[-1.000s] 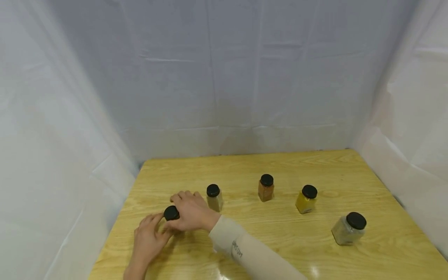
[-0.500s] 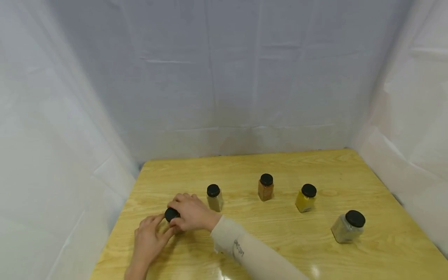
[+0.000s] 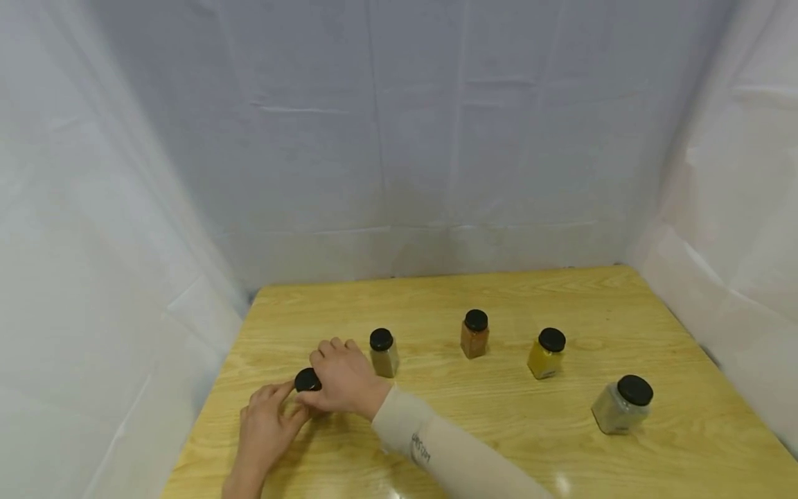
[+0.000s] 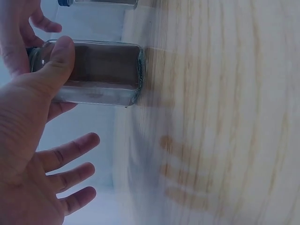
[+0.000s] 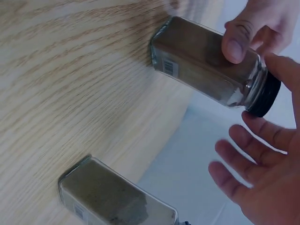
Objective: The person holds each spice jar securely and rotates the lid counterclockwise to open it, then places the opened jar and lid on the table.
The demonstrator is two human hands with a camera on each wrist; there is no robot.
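Observation:
A square glass spice jar (image 4: pixel 108 63) of brown powder stands upright on the table at the left, its black lid (image 3: pixel 307 380) showing between the two hands. My left hand (image 3: pixel 264 426) pinches the glass body between thumb and forefinger; its other fingers (image 4: pixel 72 178) spread away from the glass. At the top, my right hand (image 3: pixel 343 378) grips the lid with thumb and forefinger, as the right wrist view shows, while its remaining fingers (image 5: pixel 243 164) are apart from it. In the head view the right hand hides most of the jar body.
Close behind the right wrist stands a greyish-brown spice jar (image 3: pixel 384 357). Farther right are an orange-brown jar (image 3: pixel 475 337), a yellow jar (image 3: pixel 546 357) and a wider pale jar (image 3: pixel 620 407), all black-lidded. White sheeting (image 3: pixel 411 138) surrounds the wooden table (image 3: pixel 499 443).
The right hand's fingers have shifted slightly around the lid, first toward me and then back. The left hand and the held jar stay almost in place.

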